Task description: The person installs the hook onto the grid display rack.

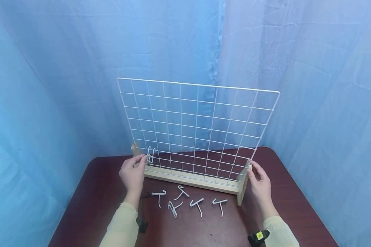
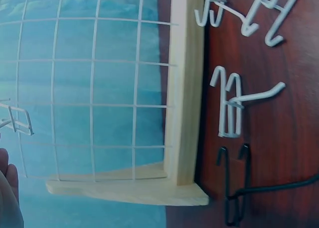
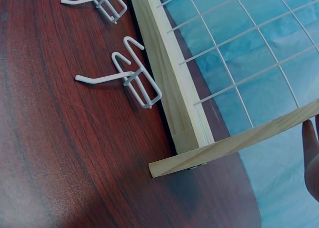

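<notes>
My left hand [image 1: 133, 173] pinches a white wire hook [image 1: 150, 155] between thumb and fingertips, at the lower left of a white wire grid [image 1: 188, 112]. In the left wrist view the hook [image 2: 19, 122] overlaps the grid's bars, and only part of the fingers shows. The grid stands upright in a pale wooden base [image 1: 191, 180] with a wooden piece at each end. My right hand [image 1: 261, 183] holds the right end piece [image 1: 243, 185] near its top, thumb in front. Fingers show at that wood's edge in the right wrist view.
Several white hooks [image 1: 200, 208] lie on the dark red tabletop [image 1: 201, 233] in front of the base. A black hook [image 2: 274, 187] lies near the base's left end. Blue curtains [image 1: 80, 68] hang behind and at both sides.
</notes>
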`<state>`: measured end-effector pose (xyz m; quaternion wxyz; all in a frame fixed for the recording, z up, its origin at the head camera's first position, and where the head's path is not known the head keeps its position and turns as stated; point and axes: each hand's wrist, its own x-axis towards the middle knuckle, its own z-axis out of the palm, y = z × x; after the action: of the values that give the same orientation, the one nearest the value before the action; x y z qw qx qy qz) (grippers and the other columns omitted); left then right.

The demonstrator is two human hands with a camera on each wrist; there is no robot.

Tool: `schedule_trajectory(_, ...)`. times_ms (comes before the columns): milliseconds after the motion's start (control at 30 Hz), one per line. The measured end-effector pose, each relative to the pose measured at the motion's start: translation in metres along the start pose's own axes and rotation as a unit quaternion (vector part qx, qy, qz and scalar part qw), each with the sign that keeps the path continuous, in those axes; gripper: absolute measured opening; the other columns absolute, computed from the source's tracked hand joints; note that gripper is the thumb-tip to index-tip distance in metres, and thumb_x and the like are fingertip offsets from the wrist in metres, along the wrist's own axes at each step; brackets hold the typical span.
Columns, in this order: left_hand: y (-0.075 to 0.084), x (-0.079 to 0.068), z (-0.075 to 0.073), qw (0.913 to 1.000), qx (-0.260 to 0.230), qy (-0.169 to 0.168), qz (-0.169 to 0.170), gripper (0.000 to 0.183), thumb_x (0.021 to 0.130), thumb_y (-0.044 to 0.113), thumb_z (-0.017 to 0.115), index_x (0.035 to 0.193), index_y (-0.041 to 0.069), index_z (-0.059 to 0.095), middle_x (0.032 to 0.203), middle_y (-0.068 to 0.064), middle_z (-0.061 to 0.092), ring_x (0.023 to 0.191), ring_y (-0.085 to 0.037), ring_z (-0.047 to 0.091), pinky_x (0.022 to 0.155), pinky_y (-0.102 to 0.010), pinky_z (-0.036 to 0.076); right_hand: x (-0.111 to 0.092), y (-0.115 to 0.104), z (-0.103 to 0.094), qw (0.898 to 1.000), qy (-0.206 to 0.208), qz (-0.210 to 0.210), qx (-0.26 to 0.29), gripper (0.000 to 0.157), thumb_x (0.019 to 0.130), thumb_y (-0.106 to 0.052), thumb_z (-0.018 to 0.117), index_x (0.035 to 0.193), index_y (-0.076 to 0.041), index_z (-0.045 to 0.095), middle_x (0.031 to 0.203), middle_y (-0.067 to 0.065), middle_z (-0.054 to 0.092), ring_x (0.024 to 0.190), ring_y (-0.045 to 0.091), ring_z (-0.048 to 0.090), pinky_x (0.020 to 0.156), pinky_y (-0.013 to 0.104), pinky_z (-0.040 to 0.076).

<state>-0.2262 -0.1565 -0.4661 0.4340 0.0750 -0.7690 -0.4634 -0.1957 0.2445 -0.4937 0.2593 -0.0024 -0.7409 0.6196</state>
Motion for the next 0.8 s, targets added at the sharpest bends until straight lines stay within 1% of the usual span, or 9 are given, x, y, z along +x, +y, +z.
schedule_trajectory(100,0.006,0.005,0.004,0.9998,-0.015,0.011,0.012,0.013,0.079,0.010,0.083,0.089,0.003,0.079,0.082,-0.010,0.074,0.083,-0.027,0.066,0.076,-0.031,0.047,0.000,0.000,0.000,1.000,0.003,0.000,0.000,0.035,0.096,0.006,0.059,0.130,0.012,0.055,0.117,-0.017,0.059,0.105,-0.009,0.056,0.090,0.008,0.044)
schedule_trajectory(233,0.013,0.011,0.007,0.9983,-0.036,0.029,0.036,0.011,0.078,0.006,0.083,0.087,0.002,0.079,0.080,-0.011,0.074,0.079,-0.027,0.065,0.074,-0.030,0.047,0.000,0.002,0.001,1.000,0.010,-0.003,0.001,0.034,0.095,0.008,0.059,0.128,0.013,0.055,0.112,-0.017,0.060,0.101,-0.007,0.057,0.086,0.007,0.045)
schedule_trajectory(333,0.019,0.016,0.009,0.9971,-0.046,0.038,0.046,0.010,0.077,0.005,0.084,0.086,0.002,0.079,0.079,-0.011,0.074,0.077,-0.028,0.065,0.072,-0.030,0.047,0.000,0.003,0.001,1.000,0.013,-0.003,0.001,0.034,0.095,0.008,0.059,0.128,0.013,0.055,0.111,-0.018,0.060,0.100,-0.007,0.058,0.086,0.007,0.045)
schedule_trajectory(533,0.032,0.028,0.011,0.9959,-0.054,0.057,0.046,0.010,0.077,0.005,0.084,0.085,0.002,0.079,0.078,-0.012,0.073,0.076,-0.028,0.065,0.072,-0.028,0.047,0.000,0.002,0.002,1.000,0.013,0.007,0.005,0.035,0.095,0.007,0.058,0.130,0.013,0.054,0.111,-0.020,0.060,0.101,-0.007,0.057,0.086,0.007,0.045)
schedule_trajectory(800,0.044,0.043,0.012,0.9943,-0.060,0.077,0.041,0.009,0.078,0.007,0.083,0.086,0.003,0.079,0.080,-0.011,0.074,0.076,-0.026,0.064,0.072,-0.027,0.046,0.000,0.003,0.001,1.000,0.012,0.006,0.007,0.035,0.095,0.006,0.059,0.130,0.013,0.054,0.111,-0.022,0.059,0.101,-0.008,0.057,0.086,0.007,0.045)
